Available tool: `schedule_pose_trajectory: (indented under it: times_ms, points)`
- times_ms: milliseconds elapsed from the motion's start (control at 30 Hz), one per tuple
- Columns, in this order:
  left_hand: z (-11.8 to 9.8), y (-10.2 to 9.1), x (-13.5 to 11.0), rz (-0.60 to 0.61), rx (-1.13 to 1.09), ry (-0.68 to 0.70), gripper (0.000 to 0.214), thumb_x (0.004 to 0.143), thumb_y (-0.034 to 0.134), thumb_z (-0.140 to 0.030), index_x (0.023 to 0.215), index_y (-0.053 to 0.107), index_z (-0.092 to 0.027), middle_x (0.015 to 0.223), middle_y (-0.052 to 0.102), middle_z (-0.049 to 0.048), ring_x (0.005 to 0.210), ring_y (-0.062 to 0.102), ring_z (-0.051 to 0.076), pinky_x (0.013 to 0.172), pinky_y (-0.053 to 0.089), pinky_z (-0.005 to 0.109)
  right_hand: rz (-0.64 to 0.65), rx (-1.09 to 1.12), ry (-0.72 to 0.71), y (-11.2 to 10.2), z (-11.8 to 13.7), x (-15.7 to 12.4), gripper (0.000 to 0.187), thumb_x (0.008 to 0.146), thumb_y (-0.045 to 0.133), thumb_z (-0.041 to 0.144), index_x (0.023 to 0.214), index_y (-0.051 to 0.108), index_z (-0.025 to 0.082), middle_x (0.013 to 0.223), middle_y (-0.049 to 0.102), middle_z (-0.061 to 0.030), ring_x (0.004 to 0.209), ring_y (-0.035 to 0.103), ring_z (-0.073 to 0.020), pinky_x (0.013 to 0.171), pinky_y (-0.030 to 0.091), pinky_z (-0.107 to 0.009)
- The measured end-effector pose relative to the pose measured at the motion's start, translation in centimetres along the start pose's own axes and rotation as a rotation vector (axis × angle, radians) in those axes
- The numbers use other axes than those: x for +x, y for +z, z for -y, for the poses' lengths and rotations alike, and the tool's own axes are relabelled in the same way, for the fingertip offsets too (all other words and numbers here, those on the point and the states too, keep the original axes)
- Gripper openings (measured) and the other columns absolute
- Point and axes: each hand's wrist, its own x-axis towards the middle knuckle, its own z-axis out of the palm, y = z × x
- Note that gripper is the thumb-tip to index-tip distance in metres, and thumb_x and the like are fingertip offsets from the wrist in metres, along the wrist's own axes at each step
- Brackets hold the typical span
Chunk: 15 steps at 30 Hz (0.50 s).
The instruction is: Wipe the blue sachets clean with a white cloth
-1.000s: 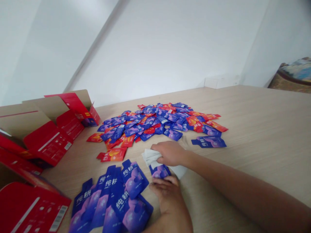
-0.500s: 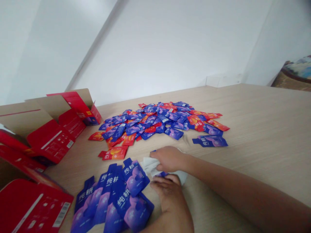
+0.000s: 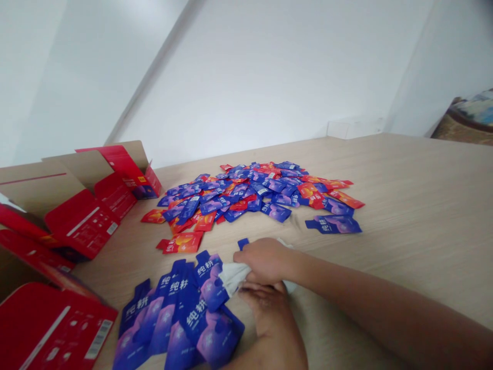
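Observation:
Both hands meet low in the middle of the view, over the wooden table. My right hand (image 3: 265, 259) presses down with closed fingers on a crumpled white cloth (image 3: 233, 277), which sticks out on both sides of it. Under that hand is a purple-blue pouch, mostly hidden, with only its blue top end (image 3: 243, 243) showing. My left hand (image 3: 264, 306) lies just nearer to me, fingers curled at the pouch's lower part; its fingertips are partly covered. Left of the hands, several purple-blue pouches (image 3: 215, 336) overlap in a flat group, and the cloth's edge touches the closest one.
Beyond the hands lies a wide heap of purple and red pouches (image 3: 239, 192). A single purple pouch (image 3: 335, 224) sits to its right, a red pouch (image 3: 183, 242) in front. Open red cartons (image 3: 50, 329) line the left side. A white box (image 3: 354, 127) stands by the wall.
My right hand and the cloth have shifted a little left and toward me, covering the pouch's middle. More of the pouch's blue top end shows. My left hand has barely moved.

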Motion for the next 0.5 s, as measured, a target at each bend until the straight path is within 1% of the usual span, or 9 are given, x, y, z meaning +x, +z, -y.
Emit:
schedule_pose_trajectory:
  times_ms: [167,267,333,400,500]
  points:
    - [-0.2,-0.5,-0.1,-0.009,0.152,-0.017,0.032,0.076,0.043,-0.002,0.1,0.063,-0.01,0.101,0.066,0.0221,0.088,0.063,0.032,0.082,0.04,0.055,-0.071,-0.022,0.103,0.3,-1.1,0.1,0.038,0.074,0.053,0.038,0.109,0.054,0.023,0.095,0.065,-0.0084,0.084,0.062,-0.0251,0.063,0.044,-0.032]
    - [-0.2,-0.7,0.0,-0.02,0.247,-0.006,0.033,0.076,0.04,0.002,0.097,0.063,-0.009,0.1,0.066,0.0234,0.088,0.064,0.031,0.081,0.041,0.051,-0.082,-0.031,0.134,0.0,-1.5,0.1,0.038,0.074,0.054,0.038,0.109,0.053,0.023,0.096,0.065,-0.0087,0.084,0.061,-0.0249,0.062,0.044,-0.032]
    - [-0.1,-0.8,0.0,-0.023,0.241,-0.006,0.031,0.076,0.041,0.0,0.096,0.063,-0.009,0.099,0.066,0.0238,0.087,0.063,0.031,0.08,0.041,0.051,-0.093,-0.032,0.127,-0.5,-1.4,-0.1,0.038,0.074,0.054,0.039,0.109,0.053,0.023,0.096,0.064,-0.0085,0.084,0.061,-0.0245,0.063,0.044,-0.032]
    - [-0.1,-0.9,0.1,-0.021,0.179,-0.015,0.029,0.075,0.045,-0.004,0.097,0.063,-0.01,0.097,0.067,0.023,0.086,0.063,0.033,0.079,0.041,0.054,-0.117,-0.029,0.099,-1.0,-1.1,-0.3,0.037,0.074,0.054,0.038,0.108,0.053,0.023,0.096,0.064,-0.0078,0.084,0.061,-0.0241,0.063,0.043,-0.032]
    - [0.0,-0.8,0.0,-0.019,0.113,-0.013,0.028,0.075,0.047,-0.009,0.097,0.063,-0.01,0.095,0.067,0.023,0.085,0.062,0.034,0.078,0.04,0.057,-0.127,-0.013,0.0,-1.6,-0.4,-0.6,0.035,0.074,0.054,0.039,0.106,0.053,0.024,0.093,0.064,-0.006,0.083,0.061,-0.0237,0.061,0.043,-0.031]
